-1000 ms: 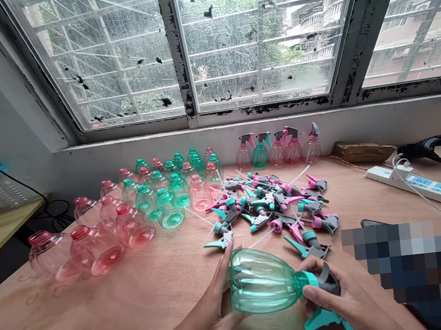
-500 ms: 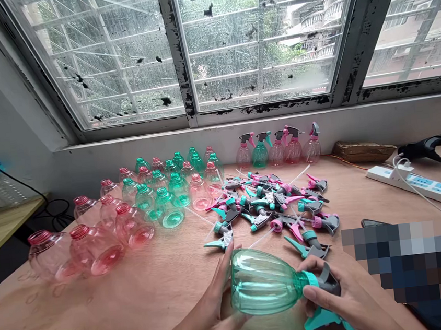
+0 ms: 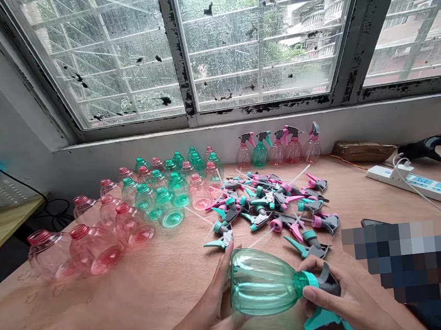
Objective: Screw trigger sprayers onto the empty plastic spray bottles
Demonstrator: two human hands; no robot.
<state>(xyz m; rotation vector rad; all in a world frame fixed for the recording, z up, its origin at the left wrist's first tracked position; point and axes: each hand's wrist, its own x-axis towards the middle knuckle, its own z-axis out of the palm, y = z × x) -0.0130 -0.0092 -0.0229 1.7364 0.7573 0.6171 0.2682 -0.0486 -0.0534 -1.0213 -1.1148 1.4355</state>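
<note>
A clear green spray bottle (image 3: 264, 281) lies on its side in the air above the table's front edge, its base to the left. My left hand (image 3: 214, 297) is closed around the base end, thumb below and fingers behind. At the neck, my right hand (image 3: 328, 290) pinches the turquoise collar of the grey and turquoise trigger sprayer head (image 3: 325, 319), which sits on the bottle's mouth. Just beyond my hands lies a heap of loose trigger sprayer heads (image 3: 264, 202) in grey, pink and turquoise, with thin white tubes.
Open pink bottles (image 3: 97, 249) and green bottles (image 3: 170, 207) stand in rows on the left. Several bottles with sprayer heads (image 3: 278, 151) line the wall. At right are a power strip (image 3: 423, 185), a brown package (image 3: 363, 151) and a blurred-out patch.
</note>
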